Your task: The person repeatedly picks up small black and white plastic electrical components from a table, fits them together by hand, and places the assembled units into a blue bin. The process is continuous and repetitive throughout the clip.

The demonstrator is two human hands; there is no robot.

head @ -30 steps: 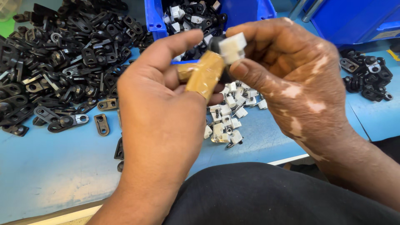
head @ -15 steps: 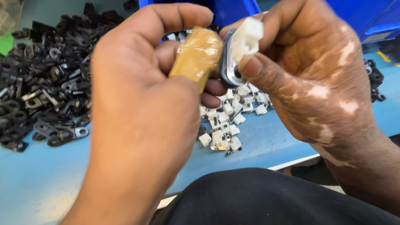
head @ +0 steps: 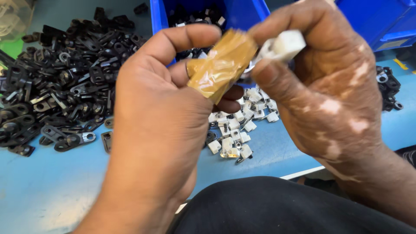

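My left hand (head: 160,130) is raised in front of me and grips a tool with a handle wrapped in tan tape (head: 221,65). My right hand (head: 329,95) pinches a small white plastic piece (head: 284,45) joined to a metal part, held against the tip of the tool. The tool's tip is hidden between my fingers. Below my hands, a small heap of white plastic pieces (head: 242,125) lies on the blue table (head: 52,190).
A large pile of black metal clips (head: 56,95) covers the table's left. A blue bin (head: 242,13) at the back holds mixed black and white parts. More black parts (head: 388,89) lie at the right, near another blue bin (head: 381,21). Dark cloth (head: 277,208) covers my lap.
Both hands have come closer to the camera and slightly higher. The taped tool and the white piece stay pressed together, and my grip is unchanged.
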